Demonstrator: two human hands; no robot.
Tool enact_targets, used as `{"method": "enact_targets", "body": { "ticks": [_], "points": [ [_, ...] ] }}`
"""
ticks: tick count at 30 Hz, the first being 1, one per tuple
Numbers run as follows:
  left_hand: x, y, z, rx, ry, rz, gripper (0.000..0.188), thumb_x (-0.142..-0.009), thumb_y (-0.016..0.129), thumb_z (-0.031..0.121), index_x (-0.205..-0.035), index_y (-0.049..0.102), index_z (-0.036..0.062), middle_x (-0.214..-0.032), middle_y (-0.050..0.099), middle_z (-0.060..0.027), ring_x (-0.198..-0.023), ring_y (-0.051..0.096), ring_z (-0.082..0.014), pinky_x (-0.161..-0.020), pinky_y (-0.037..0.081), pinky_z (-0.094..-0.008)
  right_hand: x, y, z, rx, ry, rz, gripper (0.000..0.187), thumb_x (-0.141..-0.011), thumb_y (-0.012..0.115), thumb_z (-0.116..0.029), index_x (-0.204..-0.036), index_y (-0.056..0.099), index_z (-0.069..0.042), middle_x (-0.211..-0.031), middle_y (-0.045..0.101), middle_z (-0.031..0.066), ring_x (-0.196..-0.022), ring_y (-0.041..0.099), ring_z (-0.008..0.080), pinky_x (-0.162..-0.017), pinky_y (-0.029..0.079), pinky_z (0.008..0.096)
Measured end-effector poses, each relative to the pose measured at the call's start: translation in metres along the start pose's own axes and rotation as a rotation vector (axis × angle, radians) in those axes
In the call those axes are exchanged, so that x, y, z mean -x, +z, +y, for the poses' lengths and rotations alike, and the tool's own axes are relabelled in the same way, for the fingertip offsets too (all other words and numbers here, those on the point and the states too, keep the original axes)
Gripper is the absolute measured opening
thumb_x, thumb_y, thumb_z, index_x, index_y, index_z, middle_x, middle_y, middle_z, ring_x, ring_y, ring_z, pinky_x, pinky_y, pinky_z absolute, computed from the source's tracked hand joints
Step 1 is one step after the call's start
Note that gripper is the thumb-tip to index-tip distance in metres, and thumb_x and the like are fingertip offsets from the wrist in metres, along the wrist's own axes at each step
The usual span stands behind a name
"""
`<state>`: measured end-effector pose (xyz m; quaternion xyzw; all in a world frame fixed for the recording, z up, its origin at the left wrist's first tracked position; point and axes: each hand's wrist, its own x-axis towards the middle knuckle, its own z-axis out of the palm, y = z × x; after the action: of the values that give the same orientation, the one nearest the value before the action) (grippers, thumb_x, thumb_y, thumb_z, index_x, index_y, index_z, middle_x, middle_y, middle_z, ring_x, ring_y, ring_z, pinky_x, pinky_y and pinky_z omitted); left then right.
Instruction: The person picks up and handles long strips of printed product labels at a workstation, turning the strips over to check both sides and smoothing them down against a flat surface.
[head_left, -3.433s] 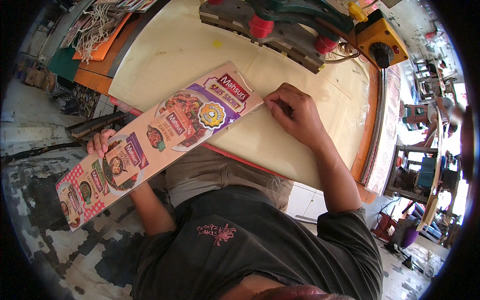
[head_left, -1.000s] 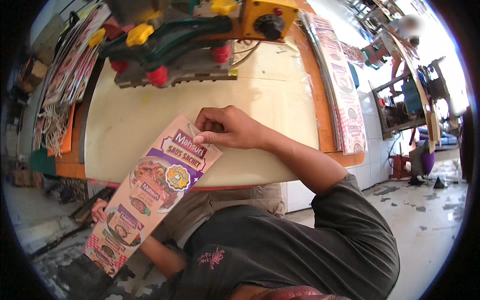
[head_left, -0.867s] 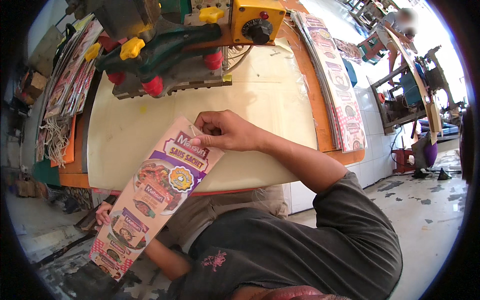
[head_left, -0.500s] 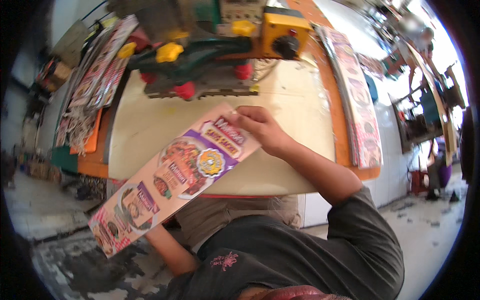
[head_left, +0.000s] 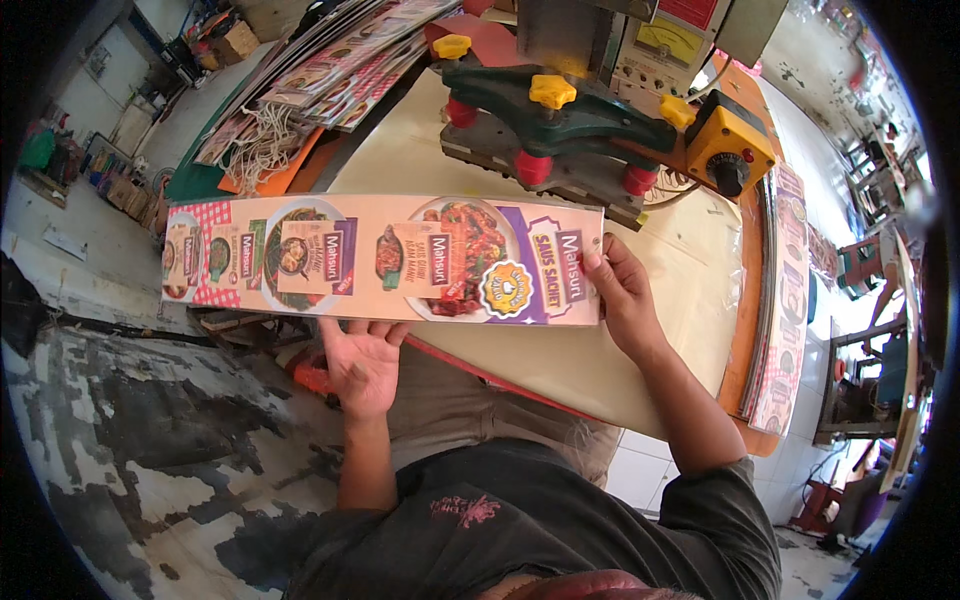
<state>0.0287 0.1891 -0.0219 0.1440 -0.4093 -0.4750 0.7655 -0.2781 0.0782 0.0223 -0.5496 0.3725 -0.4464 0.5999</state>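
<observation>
While your right hand [head_left: 628, 297] pinches one end of a long printed panel [head_left: 375, 262], thumb on the front face and fingers curled behind, your left hand [head_left: 363, 365] is open, palm up, fingers spread at the lower edge; their tips pass behind it, and whether they touch cannot be told.

Printed panel: one, peach, with food pictures, a purple band and red check at the far end; held crosswise above the near left of your worktop [head_left: 680, 310], its left end out past the edge.

Press: one, dark green arm [head_left: 490, 85], with yellow knobs [head_left: 552, 93] and red cylinders [head_left: 533, 168], beyond the panel.

Control box [head_left: 732, 140]: one, yellow, black dial.

Stacked panels [head_left: 350, 75]: several, to your far left, white cords [head_left: 265, 140] at their near end.

Row of panels [head_left: 775, 330]: along your right edge.
</observation>
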Motion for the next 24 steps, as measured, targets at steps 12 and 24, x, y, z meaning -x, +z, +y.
{"method": "enact_targets", "body": {
  "ticks": [12,24],
  "points": [
    [-0.012,-0.023,0.015,-0.066,0.27,0.3,0.065,-0.1,0.048,-0.002,-0.16,0.026,0.0097,-0.162,0.036,-0.0152,-0.147,0.04,-0.029,-0.121,0.036,-0.0489,-0.001,-0.005,0.013,0.158,0.118,-0.593,0.025,-0.104,0.062,-0.024,-0.116,0.063,-0.002,-0.082,0.06,-0.002,-0.069,0.053,0.0054,-0.061,0.042,0.0235],
    [-0.013,-0.041,0.024,-0.103,0.26,0.439,0.055,-0.104,0.049,0.006,-0.157,0.032,0.0097,-0.158,0.043,-0.0142,-0.142,0.047,-0.0287,-0.116,0.043,-0.0513,-0.002,0.011,-0.003,0.342,0.153,-0.502,0.025,-0.108,0.054,-0.02,-0.114,0.07,-0.001,-0.074,0.062,-0.0005,-0.062,0.05,0.0054,-0.058,0.043,0.0236]
  ]
}}
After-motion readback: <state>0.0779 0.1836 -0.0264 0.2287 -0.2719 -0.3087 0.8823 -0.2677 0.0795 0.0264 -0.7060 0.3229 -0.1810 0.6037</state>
